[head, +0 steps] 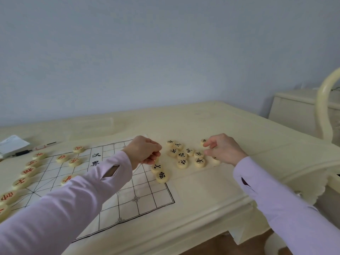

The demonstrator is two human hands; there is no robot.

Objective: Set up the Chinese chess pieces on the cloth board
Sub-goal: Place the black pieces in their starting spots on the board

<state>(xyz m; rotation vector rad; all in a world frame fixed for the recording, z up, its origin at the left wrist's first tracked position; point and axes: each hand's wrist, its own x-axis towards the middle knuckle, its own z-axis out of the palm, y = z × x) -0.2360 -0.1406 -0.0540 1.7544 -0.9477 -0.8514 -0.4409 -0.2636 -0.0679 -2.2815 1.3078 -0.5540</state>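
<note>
Head cam, looking down at a cream table (211, 190). Closest to me are two lilac sleeves (73, 203), one reaching in from each side. The cloth board (136, 199) lies flat under the left arm, with its near right corner showing bare grid. Red pieces (21, 183) run in a line down the board's left edge, and a few more sit further in near the river lettering. Two black pieces (162, 176) sit touching each other on the board's right border.

Just past those, the left hand (143, 150) hangs over the board's right edge with its fingers curled in tight. Can't tell if there's a piece in there. To its right, off the cloth, a loose black pile (182, 155) sits on the bare table. The right hand (223, 147) is on the far side of that pile, index fingertip on one black piece (203, 141), other fingers curled under. Honestly can't tell if it's grasping anything.

At the far left are white paper (12, 144) and pens (22, 153). A curved chair back (323, 100) is on the right.
</note>
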